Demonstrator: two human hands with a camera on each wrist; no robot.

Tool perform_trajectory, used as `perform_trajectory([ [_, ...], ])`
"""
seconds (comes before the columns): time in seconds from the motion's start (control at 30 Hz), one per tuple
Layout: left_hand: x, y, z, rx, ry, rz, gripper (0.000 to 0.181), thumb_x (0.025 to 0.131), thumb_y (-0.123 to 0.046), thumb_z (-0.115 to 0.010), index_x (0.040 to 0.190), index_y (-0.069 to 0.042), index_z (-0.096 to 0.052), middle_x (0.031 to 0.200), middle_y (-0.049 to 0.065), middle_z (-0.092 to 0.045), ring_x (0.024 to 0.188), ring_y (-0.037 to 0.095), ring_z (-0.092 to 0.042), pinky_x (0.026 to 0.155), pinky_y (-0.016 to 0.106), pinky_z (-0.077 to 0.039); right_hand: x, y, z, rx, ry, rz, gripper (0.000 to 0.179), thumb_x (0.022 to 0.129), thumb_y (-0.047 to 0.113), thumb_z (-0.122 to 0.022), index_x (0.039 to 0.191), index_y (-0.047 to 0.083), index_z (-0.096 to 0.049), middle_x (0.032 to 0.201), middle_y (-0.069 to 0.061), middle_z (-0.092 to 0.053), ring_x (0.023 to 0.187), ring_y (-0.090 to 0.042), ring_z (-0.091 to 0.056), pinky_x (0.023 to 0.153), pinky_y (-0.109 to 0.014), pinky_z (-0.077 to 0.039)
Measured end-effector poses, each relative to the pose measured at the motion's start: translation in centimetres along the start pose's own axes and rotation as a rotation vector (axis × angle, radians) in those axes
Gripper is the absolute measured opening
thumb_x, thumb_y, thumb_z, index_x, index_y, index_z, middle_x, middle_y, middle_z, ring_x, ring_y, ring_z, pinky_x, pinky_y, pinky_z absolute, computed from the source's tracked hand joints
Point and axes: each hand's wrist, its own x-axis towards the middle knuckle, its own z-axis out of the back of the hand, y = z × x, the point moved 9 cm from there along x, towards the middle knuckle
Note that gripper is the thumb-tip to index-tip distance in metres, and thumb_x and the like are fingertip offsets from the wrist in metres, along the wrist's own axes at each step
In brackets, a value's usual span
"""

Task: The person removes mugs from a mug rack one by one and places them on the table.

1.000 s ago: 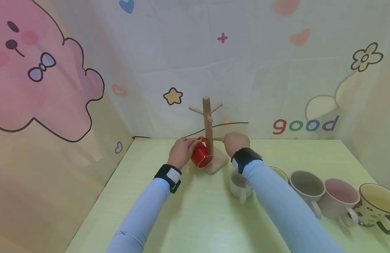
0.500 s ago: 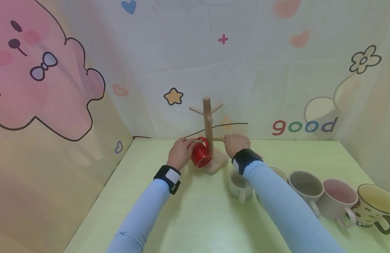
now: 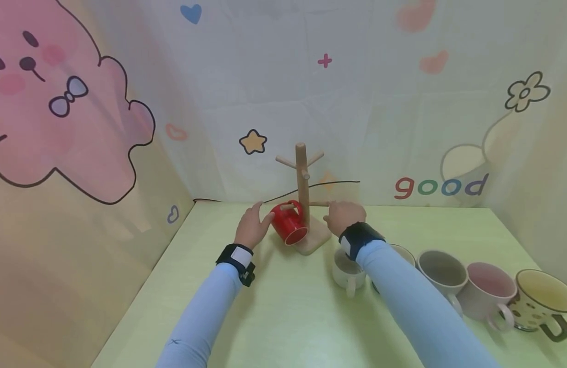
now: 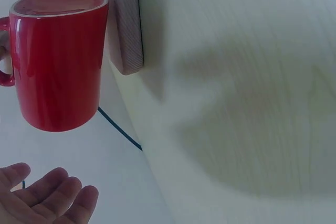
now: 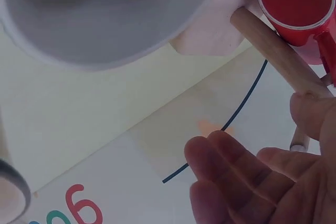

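Observation:
A red mug (image 3: 288,227) hangs tilted by its handle on a lower left peg of the wooden mug tree (image 3: 302,184). My left hand (image 3: 252,229) is just left of the mug, apart from it; the left wrist view shows its fingers (image 4: 60,195) loosely bent with nothing in them. At the tip of the lower right peg (image 3: 319,203) is my right hand (image 3: 348,217). Its fingers (image 5: 236,171) are loosely bent and away from the post in the right wrist view. Whether the hand still touches the peg tip is hard to tell.
A small white mug (image 3: 347,276) stands in front of the tree's base (image 3: 313,237). To the right are a grey mug (image 3: 441,271), a pink mug (image 3: 488,289) and a spotted yellow mug (image 3: 543,299). Another mug (image 3: 404,254) is partly hidden by the right arm. A cloth backdrop rises behind.
My left hand has let go of the red mug and drawn back left. My right hand has loosened at the peg and shifted slightly right. The mug stays hanging.

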Motion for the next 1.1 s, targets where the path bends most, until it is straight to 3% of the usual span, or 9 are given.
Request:
perform_trajectory([
  [0.13, -0.1, 0.3, -0.1, -0.009, 0.017, 0.023, 0.066, 0.101, -0.042, -0.055, 0.152, -0.005, -0.036, 0.15, 0.02, -0.043, 0.136, 0.04, -0.042, 0.107, 0.055, -0.038, -0.6, -0.1, 0.0, 0.004, 0.018, -0.009, 0.034, 0.096, 0.036, -0.063, 0.098, 0.003, -0.072, 0.06, -0.005, -0.058, 0.058, -0.022, -0.059, 0.055, -0.039, -0.054],
  [0.37, -0.1, 0.3, -0.6, -0.023, 0.04, 0.043, 0.068, 0.1, -0.045, -0.055, 0.151, -0.004, -0.037, 0.148, 0.021, -0.045, 0.134, 0.041, -0.043, 0.106, 0.056, -0.038, -2.0, -0.3, -0.1, 0.023, 0.082, -0.047, 0.045, 0.097, 0.044, -0.059, 0.107, 0.001, -0.068, 0.062, -0.005, -0.058, 0.061, -0.023, -0.059, 0.06, -0.037, -0.054],
  [0.7, -0.3, 0.7, -2.2, -0.049, 0.116, 0.094, 0.076, 0.099, -0.049, -0.054, 0.151, 0.001, -0.033, 0.149, 0.025, -0.041, 0.136, 0.042, -0.04, 0.108, 0.057, -0.036, -3.5, -0.1, -0.9, 0.049, 0.132, -0.057, 0.054, 0.096, 0.049, -0.059, 0.117, 0.0, -0.064, 0.079, -0.012, -0.064, 0.07, -0.028, -0.06, 0.07, -0.043, -0.055],
  [1.1, -0.3, 2.7, -4.5, -0.147, 0.232, 0.22, 0.092, 0.095, -0.067, -0.044, 0.15, 0.006, -0.033, 0.15, 0.027, -0.04, 0.136, 0.044, -0.039, 0.107, 0.059, -0.035, -3.7, -0.1, -1.3, 0.027, 0.12, -0.055, 0.055, 0.095, 0.05, -0.06, 0.118, 0.001, -0.064, 0.092, -0.016, -0.067, 0.075, -0.031, -0.063, 0.072, -0.047, -0.055],
])
